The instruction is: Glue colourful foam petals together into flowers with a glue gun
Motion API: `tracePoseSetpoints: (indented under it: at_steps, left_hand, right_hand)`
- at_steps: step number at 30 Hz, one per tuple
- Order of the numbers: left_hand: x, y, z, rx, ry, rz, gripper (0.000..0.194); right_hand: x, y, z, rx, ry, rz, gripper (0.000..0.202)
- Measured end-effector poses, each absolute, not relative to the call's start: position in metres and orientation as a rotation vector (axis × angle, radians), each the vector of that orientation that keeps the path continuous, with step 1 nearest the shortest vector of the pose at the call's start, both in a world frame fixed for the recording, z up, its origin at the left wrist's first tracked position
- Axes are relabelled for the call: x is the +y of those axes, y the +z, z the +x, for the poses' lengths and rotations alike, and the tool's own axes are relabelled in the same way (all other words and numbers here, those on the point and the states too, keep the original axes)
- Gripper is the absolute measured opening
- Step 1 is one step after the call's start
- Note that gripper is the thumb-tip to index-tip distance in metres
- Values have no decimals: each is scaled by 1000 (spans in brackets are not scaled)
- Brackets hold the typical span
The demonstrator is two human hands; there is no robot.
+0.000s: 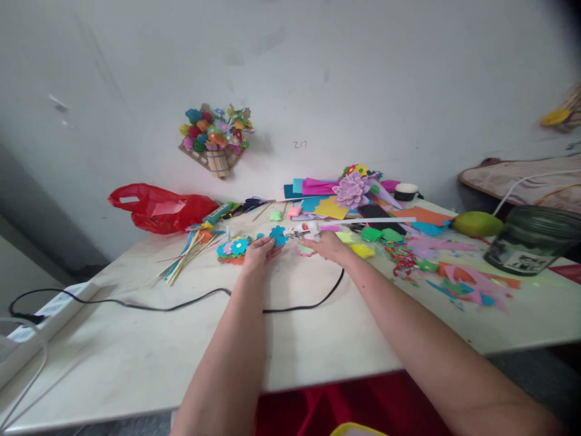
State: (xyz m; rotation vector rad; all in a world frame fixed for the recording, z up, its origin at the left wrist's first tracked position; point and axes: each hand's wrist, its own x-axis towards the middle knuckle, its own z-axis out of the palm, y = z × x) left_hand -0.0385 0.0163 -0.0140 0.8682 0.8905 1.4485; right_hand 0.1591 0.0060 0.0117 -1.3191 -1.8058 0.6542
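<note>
Between the fingertips of my left hand [260, 249] is a small blue flower cutout [278, 235], held up over the table. My right hand [330, 247] is closed around a white hot glue gun [309, 229], whose nozzle points left at the flower. A long white glue stick [381, 220] sticks out of the gun's back to the right. Just left of my left hand lies a pile of colourful flower cutouts [232, 248]. Beneath the glue gun, a pink and green cutout [304, 250] lies on the table. The handle is mostly hidden by my right hand.
A black cord [181, 308] crosses the white table [149, 357] from a power strip [59, 324]. At the left are a red plastic bag [167, 209] and thin strips [188, 260]. Coloured scraps [472, 281] and a glass jar [531, 239] occupy the right. A flower decoration [218, 139] hangs on the wall.
</note>
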Motion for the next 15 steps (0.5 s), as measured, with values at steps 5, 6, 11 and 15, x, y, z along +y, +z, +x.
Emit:
tracePoseSetpoints:
  at_steps: [5, 6, 11, 15]
  left_hand:
    - [17, -15, -39, 882, 1447, 873, 13]
    - [17, -15, -39, 880, 1448, 872, 13]
    - [18, -16, -39, 878, 1451, 870, 13]
    - [18, -16, -40, 878, 1448, 870, 13]
  right_hand:
    - [3, 14, 158, -1805, 665, -1309, 32]
    - [3, 13, 158, -1807, 663, -1306, 32]
    - [4, 13, 158, -1817, 658, -1326, 31]
    - [4, 14, 159, -1823, 656, -1323, 31]
